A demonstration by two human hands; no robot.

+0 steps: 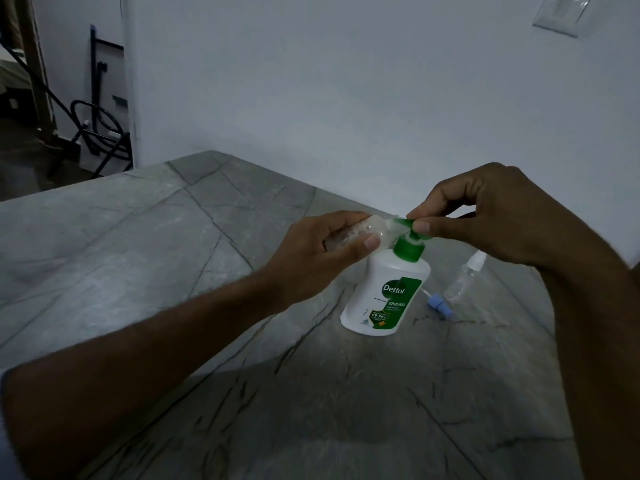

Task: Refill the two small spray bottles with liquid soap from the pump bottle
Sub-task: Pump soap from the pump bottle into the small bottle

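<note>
A white pump bottle point(388, 292) with a green label and green pump head point(408, 230) stands on the grey stone table point(173, 254). My left hand point(322, 251) grips a small clear spray bottle point(363, 230), tilted on its side, its open neck at the pump spout. My right hand point(485, 216) pinches the green pump head from above with thumb and fingers. A second small clear spray bottle point(465, 275) with its white cap on stands just right of the pump bottle. A blue spray top point(438, 303) with a thin tube lies on the table between them.
A white wall point(346, 81) rises right behind the table. The table's left edge drops to a dark floor with black cables and a stand point(100, 133). A plastic holder point(561, 12) hangs on the wall at the upper right.
</note>
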